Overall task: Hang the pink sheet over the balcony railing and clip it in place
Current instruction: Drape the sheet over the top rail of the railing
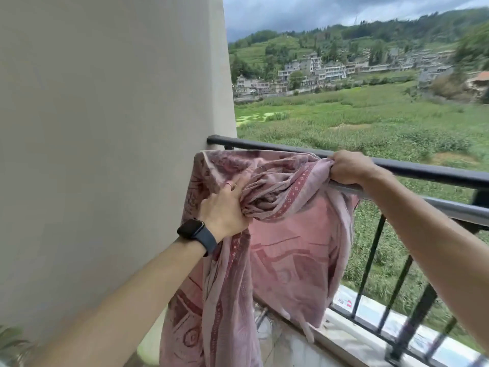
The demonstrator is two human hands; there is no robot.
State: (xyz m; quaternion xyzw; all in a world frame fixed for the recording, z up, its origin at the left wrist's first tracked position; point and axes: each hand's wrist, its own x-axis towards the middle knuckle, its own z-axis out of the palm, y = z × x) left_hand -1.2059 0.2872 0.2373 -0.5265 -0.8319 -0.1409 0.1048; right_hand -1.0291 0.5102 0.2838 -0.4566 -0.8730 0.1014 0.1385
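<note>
The pink sheet (285, 250), patterned in darker red, hangs bunched in front of the dark metal balcony railing (423, 170). My left hand (227, 207), with a black watch on the wrist, grips a gathered fold of the sheet just inside the rail. My right hand (349, 168) clutches another bunched edge and presses it on the top rail. Between the hands the cloth sags in folds; its lower part drops toward the floor on the balcony side. No clips are visible.
A tall beige wall (111, 154) closes the left side, where the railing ends. Vertical bars (370, 260) run below the rail above a stone ledge (357, 337). A green plant leaf (10, 340) shows at the bottom left. Fields and houses lie beyond.
</note>
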